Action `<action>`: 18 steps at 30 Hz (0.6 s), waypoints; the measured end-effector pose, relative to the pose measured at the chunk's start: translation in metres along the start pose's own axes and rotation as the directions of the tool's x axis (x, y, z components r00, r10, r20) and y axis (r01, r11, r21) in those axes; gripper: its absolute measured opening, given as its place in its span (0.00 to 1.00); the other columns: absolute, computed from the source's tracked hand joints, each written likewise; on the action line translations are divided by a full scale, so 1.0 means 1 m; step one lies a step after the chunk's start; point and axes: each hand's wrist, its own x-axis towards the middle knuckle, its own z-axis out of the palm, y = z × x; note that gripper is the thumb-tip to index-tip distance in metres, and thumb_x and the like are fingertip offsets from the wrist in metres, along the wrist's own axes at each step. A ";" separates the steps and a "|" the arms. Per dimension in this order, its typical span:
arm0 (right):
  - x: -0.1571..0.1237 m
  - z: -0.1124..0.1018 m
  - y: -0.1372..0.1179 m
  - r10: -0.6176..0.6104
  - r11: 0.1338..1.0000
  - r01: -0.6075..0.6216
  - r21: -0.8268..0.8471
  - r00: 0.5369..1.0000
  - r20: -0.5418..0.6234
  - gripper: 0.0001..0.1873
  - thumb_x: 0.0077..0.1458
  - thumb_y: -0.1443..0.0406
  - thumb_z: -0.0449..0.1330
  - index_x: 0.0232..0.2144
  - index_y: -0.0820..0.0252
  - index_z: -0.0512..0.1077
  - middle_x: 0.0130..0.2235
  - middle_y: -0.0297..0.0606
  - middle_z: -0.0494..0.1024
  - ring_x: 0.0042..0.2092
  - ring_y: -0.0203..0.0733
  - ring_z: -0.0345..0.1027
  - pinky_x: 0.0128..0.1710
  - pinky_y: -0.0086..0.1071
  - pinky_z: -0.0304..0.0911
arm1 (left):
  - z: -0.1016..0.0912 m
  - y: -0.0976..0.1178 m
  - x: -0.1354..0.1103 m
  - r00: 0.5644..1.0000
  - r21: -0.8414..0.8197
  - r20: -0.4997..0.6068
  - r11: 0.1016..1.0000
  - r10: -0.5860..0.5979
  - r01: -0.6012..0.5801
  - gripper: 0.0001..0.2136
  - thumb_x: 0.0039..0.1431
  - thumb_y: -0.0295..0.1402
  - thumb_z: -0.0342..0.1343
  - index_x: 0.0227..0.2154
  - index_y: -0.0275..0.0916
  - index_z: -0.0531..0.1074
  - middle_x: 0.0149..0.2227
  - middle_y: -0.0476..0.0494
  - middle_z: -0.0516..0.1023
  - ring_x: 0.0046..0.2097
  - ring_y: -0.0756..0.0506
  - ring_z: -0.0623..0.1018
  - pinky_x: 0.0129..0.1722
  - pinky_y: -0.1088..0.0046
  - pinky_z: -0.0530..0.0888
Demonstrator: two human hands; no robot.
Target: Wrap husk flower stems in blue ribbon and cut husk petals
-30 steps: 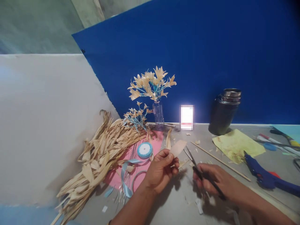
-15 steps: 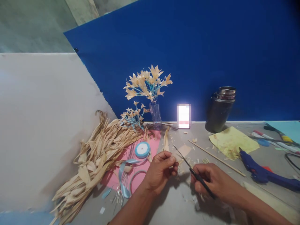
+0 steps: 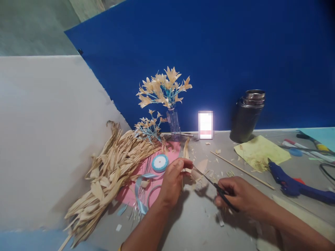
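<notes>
Black handles and slim metal blades make up the scissors [image 3: 215,184], gripped in the right hand [image 3: 238,195], the blades pointing far and left. Their tips reach the bent fingers of the left hand [image 3: 172,177]; whether that hand pinches a thin piece, I cannot tell. Just beyond the blades a smooth, pale, pointed piece [image 3: 202,165] lies on the grey table [image 3: 193,226], among curled, papery scraps [image 3: 205,174].

To the right, a slender round stick [image 3: 242,169] slants toward the near side. Past it are a crumb-strewn yellow sheet [image 3: 261,150] and a blue glue gun [image 3: 290,186], its nozzle at the sheet's edge.

On the left, a pink sheet [image 3: 123,197] carries a round ribbon spool [image 3: 160,162], glossy looped blue ribbon [image 3: 137,191] and thin wires [image 3: 136,211]; the left hand and forearm hide part of it. Dry, wrinkled husks [image 3: 110,174] heap farther left.

At the far side, pale pointed flowers [image 3: 163,87] rise from a clear bottle [image 3: 173,123], beside a smaller bunch [image 3: 150,127]. A blurred bright rectangle [image 3: 206,125] and a dark, metal-necked flask [image 3: 247,116] stand before the blue board [image 3: 222,52].
</notes>
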 end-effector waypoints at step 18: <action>-0.005 -0.007 0.007 -0.027 0.836 0.013 -0.548 0.999 -0.018 0.14 0.52 0.56 0.61 0.20 0.57 0.71 0.24 0.37 0.75 0.26 0.39 0.61 0.25 0.32 0.40 | 0.001 -0.010 0.003 0.997 0.379 -0.010 0.922 -0.079 0.077 0.06 0.50 0.32 0.63 0.21 0.37 0.75 0.23 0.48 0.70 0.27 0.51 0.66 0.28 0.74 0.62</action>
